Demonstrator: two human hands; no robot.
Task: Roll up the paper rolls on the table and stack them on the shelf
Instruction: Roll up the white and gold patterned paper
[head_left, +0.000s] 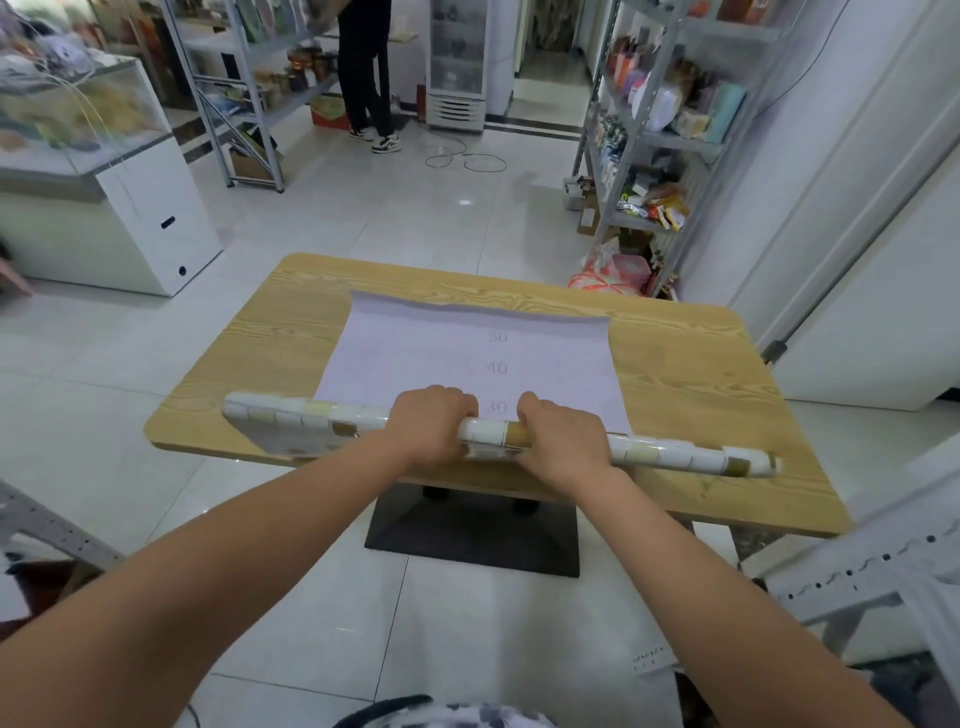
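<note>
A long paper roll (675, 453) with a white and tan tile pattern lies across the near part of the wooden table (691, 374). Its unrolled white backing sheet (457, 353), printed with faint numbers, stretches away from me toward the far edge. My left hand (431, 428) grips the roll near its middle, fingers curled over the top. My right hand (563, 441) grips it just to the right in the same way. The roll's left end looks flattened and loosely wound.
A grey metal shelf rack (670, 135) full of goods stands at the right beyond the table. Another rack (244, 93) and a white counter (130, 208) are at the left. A person (366, 67) stands far back. Grey frame parts (852, 582) sit close at my right.
</note>
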